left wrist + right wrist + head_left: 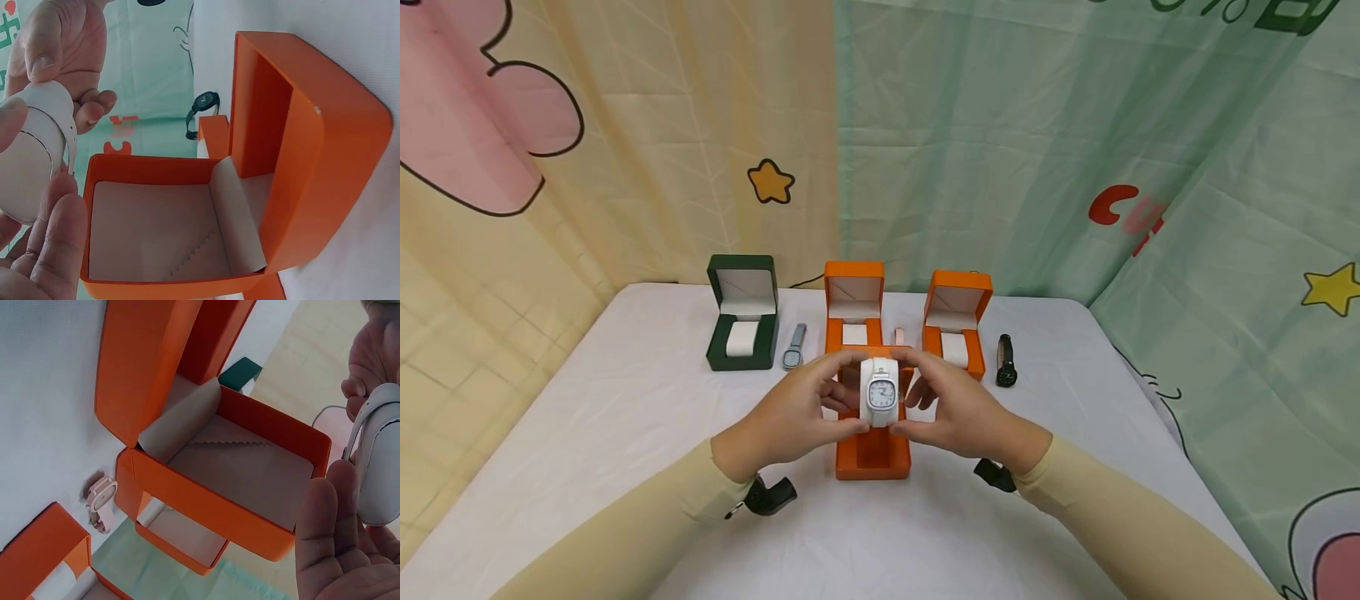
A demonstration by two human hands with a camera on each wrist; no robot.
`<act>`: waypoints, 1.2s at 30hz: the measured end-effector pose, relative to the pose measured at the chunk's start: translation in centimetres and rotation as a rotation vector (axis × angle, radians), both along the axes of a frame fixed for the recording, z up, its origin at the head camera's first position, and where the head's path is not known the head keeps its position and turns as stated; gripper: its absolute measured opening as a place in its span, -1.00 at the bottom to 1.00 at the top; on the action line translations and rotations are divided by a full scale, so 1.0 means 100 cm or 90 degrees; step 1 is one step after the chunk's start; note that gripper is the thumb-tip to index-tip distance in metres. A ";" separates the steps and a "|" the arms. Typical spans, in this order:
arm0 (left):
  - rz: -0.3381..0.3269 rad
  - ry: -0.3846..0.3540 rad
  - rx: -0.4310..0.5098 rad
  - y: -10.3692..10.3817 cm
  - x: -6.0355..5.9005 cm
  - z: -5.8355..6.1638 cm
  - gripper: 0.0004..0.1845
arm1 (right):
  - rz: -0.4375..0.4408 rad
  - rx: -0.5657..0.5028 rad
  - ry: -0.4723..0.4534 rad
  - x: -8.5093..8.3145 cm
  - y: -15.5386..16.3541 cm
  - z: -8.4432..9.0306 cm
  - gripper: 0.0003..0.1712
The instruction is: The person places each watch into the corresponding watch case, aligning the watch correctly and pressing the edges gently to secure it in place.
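Tabletop point(647, 375): left grip point(801, 408), right grip point(962, 410) curled, pinching watch point(882, 394).

On my feed I'm watching the left grip point(50, 262) and right grip point(75, 44) holding a white cushion point(22, 178) with a strap point(57, 115) around it; an open orange box point(331, 144) is standing on the bench point(356, 31), and a dark watch point(206, 101) is lying toward the bench's far edge.

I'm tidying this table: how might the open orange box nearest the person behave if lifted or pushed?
The orange box would probably feel light for its size, since it looks hollow inside. Its walls are likely stiff, judging by straight edges. A push on its raised lid might tip it backward.
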State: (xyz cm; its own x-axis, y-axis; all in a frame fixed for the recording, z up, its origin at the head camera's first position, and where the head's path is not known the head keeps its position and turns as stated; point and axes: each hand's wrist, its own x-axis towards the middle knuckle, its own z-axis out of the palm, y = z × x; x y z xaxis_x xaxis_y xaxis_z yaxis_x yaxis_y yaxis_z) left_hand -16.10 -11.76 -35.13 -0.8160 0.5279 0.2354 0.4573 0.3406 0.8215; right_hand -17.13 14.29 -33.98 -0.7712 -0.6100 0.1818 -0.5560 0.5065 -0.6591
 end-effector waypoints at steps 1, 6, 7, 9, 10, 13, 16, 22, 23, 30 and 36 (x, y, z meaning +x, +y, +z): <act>-0.002 0.001 -0.003 0.000 0.000 -0.001 -0.17 | 0.000 0.001 -0.002 0.000 0.000 -0.001 0.01; 0.014 -0.013 -0.032 -0.003 0.002 -0.005 -0.16 | -0.002 0.023 0.000 0.003 0.001 -0.004 -0.05; 0.018 -0.018 -0.039 -0.003 0.003 -0.006 -0.15 | -0.001 0.026 0.001 0.003 0.001 -0.005 -0.07; 0.021 -0.023 -0.051 -0.003 0.004 -0.008 -0.14 | 0.000 0.032 0.006 0.004 0.001 -0.007 -0.10; 0.019 -0.021 -0.056 -0.004 0.004 -0.009 -0.15 | 0.002 0.034 0.009 0.004 0.001 -0.008 -0.12; 0.019 -0.021 -0.072 -0.004 0.005 -0.010 -0.16 | 0.003 0.038 0.012 0.005 0.001 -0.011 -0.13; 0.023 -0.024 -0.087 -0.004 0.007 -0.012 -0.15 | -0.001 0.050 0.016 0.007 0.000 -0.013 -0.11; 0.040 -0.014 -0.134 -0.003 0.009 -0.016 -0.15 | -0.010 0.079 0.026 0.008 0.000 -0.021 -0.06; 0.042 -0.012 -0.141 -0.002 0.009 -0.016 -0.16 | -0.010 0.082 0.025 0.008 0.000 -0.022 -0.06; 0.059 -0.019 -0.180 0.000 0.010 -0.026 -0.17 | -0.011 0.113 0.010 0.007 0.000 -0.030 -0.08; 0.066 -0.012 -0.197 0.001 0.009 -0.034 -0.21 | -0.005 0.130 0.004 0.005 -0.001 -0.037 -0.10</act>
